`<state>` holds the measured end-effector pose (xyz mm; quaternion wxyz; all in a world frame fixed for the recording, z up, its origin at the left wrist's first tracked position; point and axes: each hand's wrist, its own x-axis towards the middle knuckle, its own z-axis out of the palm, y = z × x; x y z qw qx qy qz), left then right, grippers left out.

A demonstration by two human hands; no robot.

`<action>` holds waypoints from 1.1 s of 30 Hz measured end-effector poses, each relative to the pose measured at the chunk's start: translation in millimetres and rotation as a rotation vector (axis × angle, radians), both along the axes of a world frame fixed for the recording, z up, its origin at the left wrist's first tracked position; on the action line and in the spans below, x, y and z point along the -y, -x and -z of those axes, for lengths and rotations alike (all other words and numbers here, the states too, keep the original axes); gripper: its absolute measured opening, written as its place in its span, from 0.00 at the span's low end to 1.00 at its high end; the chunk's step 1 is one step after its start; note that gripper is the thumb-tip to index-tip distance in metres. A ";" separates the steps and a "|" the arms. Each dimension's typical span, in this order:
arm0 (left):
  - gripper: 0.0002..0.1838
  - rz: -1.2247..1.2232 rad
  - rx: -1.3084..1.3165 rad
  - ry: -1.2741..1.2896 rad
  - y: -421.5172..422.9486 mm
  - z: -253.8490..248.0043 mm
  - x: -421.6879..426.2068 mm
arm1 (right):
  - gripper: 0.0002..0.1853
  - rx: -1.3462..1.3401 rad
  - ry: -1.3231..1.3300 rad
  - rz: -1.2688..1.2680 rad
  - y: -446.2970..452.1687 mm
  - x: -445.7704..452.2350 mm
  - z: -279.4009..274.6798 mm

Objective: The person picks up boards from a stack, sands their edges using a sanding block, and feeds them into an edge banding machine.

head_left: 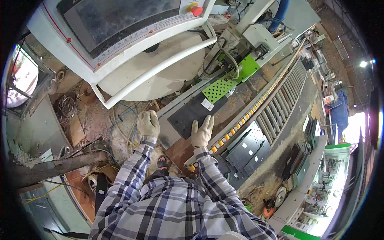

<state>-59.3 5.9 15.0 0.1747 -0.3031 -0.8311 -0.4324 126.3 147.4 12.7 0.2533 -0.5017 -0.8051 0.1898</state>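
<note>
A dark flat panel (pixel 192 115) with a white label and small holes lies on the machine's bed, its far end by a perforated green plate (pixel 219 91). My right hand (pixel 202 131), in a pale glove, is at the panel's near edge with its fingers spread and nothing in its grasp. To the left of the panel, my left hand (pixel 148 124), also gloved, is raised with its fingers curled in; nothing shows in it.
A control console (pixel 120 28) with a red button and white rail (pixel 160 68) stands ahead. Orange-yellow rollers (pixel 236 129) and a roller conveyor (pixel 280 106) run along the right. Stacked dark panels (pixel 249 150) lie beside them. A person in blue (pixel 339 112) is far right.
</note>
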 end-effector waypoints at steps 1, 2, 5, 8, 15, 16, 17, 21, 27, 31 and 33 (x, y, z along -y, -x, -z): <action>0.10 0.016 0.008 -0.014 1.0 2.7 0.7 | 0.41 0.007 -0.006 -0.007 6.8 -5.6 3.5; 0.09 0.036 0.010 0.007 3.2 6.1 2.5 | 0.39 0.068 -0.128 -0.007 14.3 -12.2 6.9; 0.09 0.030 0.023 0.001 0.3 2.1 3.0 | 0.36 0.119 -0.222 0.008 23.5 -28.9 12.5; 0.09 0.021 0.050 -0.013 -1.4 -4.3 2.6 | 0.33 0.163 -0.205 0.075 25.0 -43.7 25.5; 0.07 -0.024 0.068 -0.020 -2.1 4.6 0.8 | 0.33 0.060 -0.116 0.155 24.6 -103.3 35.7; 0.06 -0.023 0.050 0.007 -1.7 6.2 1.8 | 0.33 0.061 -0.090 0.155 23.9 -110.4 36.1; 0.06 -0.023 0.031 0.033 -1.5 7.5 1.7 | 0.33 0.065 -0.087 0.155 24.7 -118.9 36.3; 0.06 -0.039 -0.018 0.044 -0.8 6.8 -0.8 | 0.31 0.085 -0.170 0.160 23.7 -150.7 39.0; 0.14 0.047 0.015 0.119 -3.7 2.1 2.7 | 0.25 -0.351 -0.090 0.187 14.4 -155.5 26.3; 0.22 0.015 -0.109 0.194 17.7 22.2 9.6 | 0.21 -0.552 -0.174 0.185 -35.1 -46.2 -2.6; 0.23 0.029 -0.157 0.200 5.9 30.4 4.5 | 0.20 -0.569 -0.056 0.181 -97.5 1.8 5.1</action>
